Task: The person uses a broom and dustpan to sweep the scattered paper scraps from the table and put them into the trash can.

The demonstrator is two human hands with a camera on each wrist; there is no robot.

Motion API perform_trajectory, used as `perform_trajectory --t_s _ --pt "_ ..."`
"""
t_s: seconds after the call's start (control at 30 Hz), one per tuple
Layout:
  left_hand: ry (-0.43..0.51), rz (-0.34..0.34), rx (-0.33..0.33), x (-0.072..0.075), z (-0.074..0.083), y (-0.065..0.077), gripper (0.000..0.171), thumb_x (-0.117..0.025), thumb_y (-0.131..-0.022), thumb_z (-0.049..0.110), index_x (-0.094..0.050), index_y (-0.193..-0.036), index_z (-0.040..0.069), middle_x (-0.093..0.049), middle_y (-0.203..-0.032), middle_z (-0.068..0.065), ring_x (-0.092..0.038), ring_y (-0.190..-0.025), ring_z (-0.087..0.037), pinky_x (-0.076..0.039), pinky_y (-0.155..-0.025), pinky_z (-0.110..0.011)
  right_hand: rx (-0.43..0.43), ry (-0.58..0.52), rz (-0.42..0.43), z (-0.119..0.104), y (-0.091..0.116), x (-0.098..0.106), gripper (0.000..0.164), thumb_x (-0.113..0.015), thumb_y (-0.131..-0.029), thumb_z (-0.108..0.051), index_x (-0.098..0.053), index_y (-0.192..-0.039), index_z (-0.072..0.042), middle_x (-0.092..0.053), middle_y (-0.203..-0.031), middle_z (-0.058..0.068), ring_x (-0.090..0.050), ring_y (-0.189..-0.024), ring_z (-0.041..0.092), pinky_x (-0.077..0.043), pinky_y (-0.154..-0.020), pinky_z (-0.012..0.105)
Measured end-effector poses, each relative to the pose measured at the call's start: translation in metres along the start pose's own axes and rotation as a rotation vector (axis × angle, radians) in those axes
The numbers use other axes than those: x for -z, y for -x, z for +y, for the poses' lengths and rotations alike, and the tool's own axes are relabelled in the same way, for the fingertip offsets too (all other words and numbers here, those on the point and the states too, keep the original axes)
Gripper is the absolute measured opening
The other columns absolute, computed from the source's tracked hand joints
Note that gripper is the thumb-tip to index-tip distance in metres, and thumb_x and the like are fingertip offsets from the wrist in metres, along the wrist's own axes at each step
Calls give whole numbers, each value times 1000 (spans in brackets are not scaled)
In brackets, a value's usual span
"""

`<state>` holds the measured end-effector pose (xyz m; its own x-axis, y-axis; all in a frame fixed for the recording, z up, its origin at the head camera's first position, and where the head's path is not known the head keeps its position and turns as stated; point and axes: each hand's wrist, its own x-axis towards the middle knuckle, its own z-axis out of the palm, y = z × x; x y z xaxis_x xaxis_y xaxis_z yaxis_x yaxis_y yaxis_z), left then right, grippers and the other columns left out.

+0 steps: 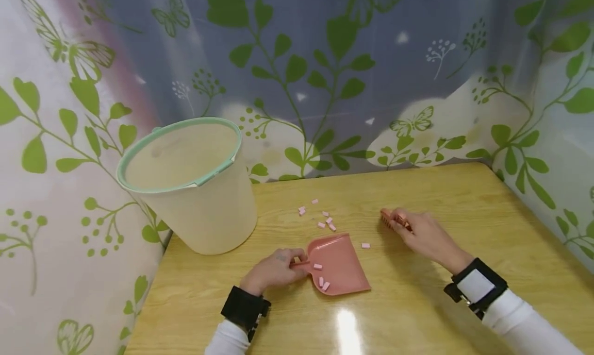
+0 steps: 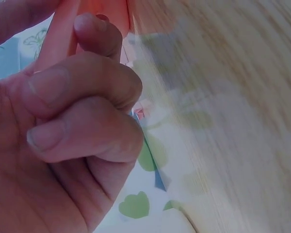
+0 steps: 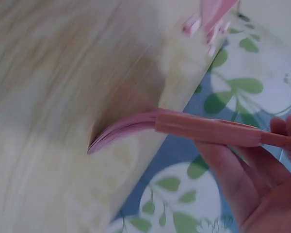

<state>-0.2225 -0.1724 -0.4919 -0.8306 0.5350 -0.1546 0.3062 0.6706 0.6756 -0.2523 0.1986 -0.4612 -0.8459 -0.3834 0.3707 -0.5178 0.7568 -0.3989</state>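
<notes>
Head view: at the front of the glossy wood-grain table [image 1: 185, 314], the left hand [image 1: 277, 270] has its fingers curled on the handle of a dustpan [image 1: 341, 265] containing three pink pieces [image 1: 317, 266]. The right hand [image 1: 424, 234] pinches a brush [image 1: 386, 217]. Loose pieces [image 1: 329, 221] lie beyond. A bucket [image 1: 209, 216] stands left, before a leaf-printed curtain [image 1: 297, 66].

The dustpan [image 1: 339, 265] in the left hand [image 1: 277, 269] is pink, the brush [image 3: 208, 130] in the right hand [image 1: 430, 236] orange-pink; the backdrop [image 1: 394, 61] beyond, green-leafed.
</notes>
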Motion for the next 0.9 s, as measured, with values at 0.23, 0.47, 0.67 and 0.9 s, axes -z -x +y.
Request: perform_trajectory --t_s 0.23,0.47,0.67,0.9 --pt "-2 -3 21 -1 1 0 10 -66 -98 30 -65 -98 20 -51 -67 7 -49 -58 -9 -38 -53 -25 -98 -231 -80 -33 3 -19 19 -57 -106 -28 -64 -92 -17 -56 -66 -7 -48 -53 7 -38 -51 24" --pt "-23 -3 7 3 3 -4 12 -65 -97 29 -66 -102 19 -51 -69 6 -49 -60 -9 -38 -54 -26 -91 -354 -30 -71 7 -28 12 -58 -105 -18 -67 -100 -12 -57 -67 -7 -46 -53 1 -38 -49 21" --pt "12 -3 9 3 3 -3 11 -66 -97 27 -67 -102 17 -56 -71 5 -52 -60 -9 -41 -57 -26 -42 -386 -75 -93 12 -35 13 -57 -105 -17 -65 -96 -14 -50 -65 -10 -45 -54 -1 -37 -48 20" --pt "23 -8 -1 1 1 0 11 -66 -97 30 -66 -99 19 -56 -73 5 -52 -62 -9 -41 -55 -25 36 -540 -140 -95 14 -22 16 -56 -106 -18 -69 -112 -11 -74 -94 4 -68 -78 7 -55 -66 26"
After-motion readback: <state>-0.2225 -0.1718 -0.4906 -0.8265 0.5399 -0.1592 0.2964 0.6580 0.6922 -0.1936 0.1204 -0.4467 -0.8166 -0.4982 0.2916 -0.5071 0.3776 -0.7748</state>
